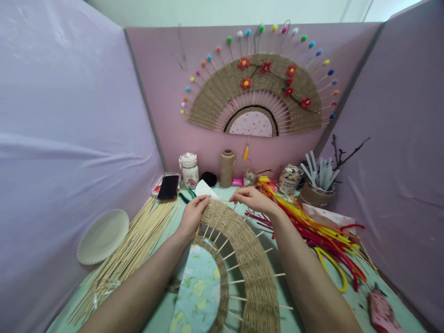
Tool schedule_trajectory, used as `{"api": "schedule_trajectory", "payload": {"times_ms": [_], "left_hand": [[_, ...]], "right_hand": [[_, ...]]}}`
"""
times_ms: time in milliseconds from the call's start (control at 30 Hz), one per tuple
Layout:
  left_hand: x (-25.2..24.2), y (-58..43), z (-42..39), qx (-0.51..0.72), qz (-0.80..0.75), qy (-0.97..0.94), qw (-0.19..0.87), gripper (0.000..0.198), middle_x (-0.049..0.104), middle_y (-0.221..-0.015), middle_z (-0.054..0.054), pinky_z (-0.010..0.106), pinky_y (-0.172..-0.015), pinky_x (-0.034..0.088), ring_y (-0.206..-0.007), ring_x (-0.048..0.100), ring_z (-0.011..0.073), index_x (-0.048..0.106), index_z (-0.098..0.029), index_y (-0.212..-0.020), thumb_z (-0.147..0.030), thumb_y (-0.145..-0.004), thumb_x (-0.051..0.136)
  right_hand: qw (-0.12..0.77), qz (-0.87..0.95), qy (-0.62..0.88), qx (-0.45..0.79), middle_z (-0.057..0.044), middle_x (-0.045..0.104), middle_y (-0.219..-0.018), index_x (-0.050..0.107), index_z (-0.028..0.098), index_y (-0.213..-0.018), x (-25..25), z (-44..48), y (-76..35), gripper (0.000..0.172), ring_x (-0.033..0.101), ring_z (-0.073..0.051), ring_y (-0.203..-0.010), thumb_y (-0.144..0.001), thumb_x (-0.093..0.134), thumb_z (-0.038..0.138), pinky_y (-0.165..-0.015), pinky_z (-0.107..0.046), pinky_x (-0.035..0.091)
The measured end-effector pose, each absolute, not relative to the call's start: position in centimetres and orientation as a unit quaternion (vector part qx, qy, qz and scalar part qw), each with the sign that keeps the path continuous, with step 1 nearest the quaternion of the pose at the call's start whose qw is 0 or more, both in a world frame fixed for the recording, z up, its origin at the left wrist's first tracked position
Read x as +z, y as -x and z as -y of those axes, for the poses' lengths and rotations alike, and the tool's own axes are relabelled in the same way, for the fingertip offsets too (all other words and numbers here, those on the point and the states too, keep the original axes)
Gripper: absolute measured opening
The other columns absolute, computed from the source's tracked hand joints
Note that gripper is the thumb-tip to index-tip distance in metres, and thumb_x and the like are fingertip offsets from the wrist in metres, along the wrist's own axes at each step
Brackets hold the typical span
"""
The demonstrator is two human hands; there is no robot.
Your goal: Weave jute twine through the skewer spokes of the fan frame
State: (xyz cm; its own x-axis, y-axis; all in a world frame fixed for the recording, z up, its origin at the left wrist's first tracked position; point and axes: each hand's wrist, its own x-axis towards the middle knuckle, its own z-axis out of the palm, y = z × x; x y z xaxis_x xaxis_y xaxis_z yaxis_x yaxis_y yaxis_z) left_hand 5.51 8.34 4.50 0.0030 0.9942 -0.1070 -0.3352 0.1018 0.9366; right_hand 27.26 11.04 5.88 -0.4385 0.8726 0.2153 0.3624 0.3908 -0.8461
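A half-round woven twine fan (255, 249) lies in front of me, with thin sticks poking out past its outer edge. Its inner half-circle is light blue cloth (199, 282) with yellow flowers. My left hand (192, 216) pinches the fan's far end between thumb and fingers. Just right of it, my right hand (255, 200) is closed, thumb and fingertips together, on a thin strand of twine that stretches from the fan's top edge. The strand is very fine and partly hidden by the fingertips.
Bamboo sticks (138, 249) and a pale scalloped plate (103, 237) lie left, near a phone (169, 187). A twine spool (227, 169) and a white bottle (189, 171) stand behind. Colourful pipe cleaners (308, 226) spread right. A finished fan (208, 104) hangs on the back panel.
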Motion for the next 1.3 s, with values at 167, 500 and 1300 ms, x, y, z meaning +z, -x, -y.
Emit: {"api": "schedule_trajectory", "payload": {"times_ms": [167, 500, 1300], "left_hand": [[4.6, -5.4, -8.4, 0.546, -0.428, -0.347, 0.631, 0.026, 0.069, -0.067, 0.001, 0.024, -0.061, 0.045, -0.062, 0.061, 0.0137, 0.070, -0.015, -0.080, -0.029, -0.060, 0.078], [5.6, -5.0, -8.6, 0.507, -0.432, -0.309, 0.678, 0.023, 0.063, -0.058, 0.000, 0.024, -0.052, 0.044, -0.050, 0.058, 0.0131, 0.065, -0.014, -0.073, -0.033, -0.064, 0.075], [5.4, -3.9, -9.4, 0.526, -0.417, -0.333, 0.662, 0.015, 0.064, -0.062, 0.000, 0.024, -0.055, 0.046, -0.055, 0.061, 0.0138, 0.065, -0.015, -0.072, -0.028, -0.068, 0.071]], "right_hand": [[0.346, 0.751, 0.398, 0.398, -0.006, 0.068, -0.074, 0.074, 0.015, -0.081, 4.8, -11.5, -27.4, 0.042, 0.055, -0.016, -0.070, -0.085, 0.052, 0.050, -0.066, -0.027, 0.041], [0.304, 0.752, 0.367, 0.454, -0.004, 0.068, -0.072, 0.074, 0.016, -0.075, 4.6, -11.2, -26.4, 0.036, 0.055, -0.014, -0.067, -0.081, 0.060, 0.049, -0.066, -0.027, 0.042], [0.316, 0.732, 0.374, 0.474, -0.003, 0.061, -0.071, 0.070, 0.015, -0.084, 4.2, -11.4, -26.5, 0.046, 0.050, -0.012, -0.064, -0.085, 0.050, 0.057, -0.059, -0.023, 0.040]]}}
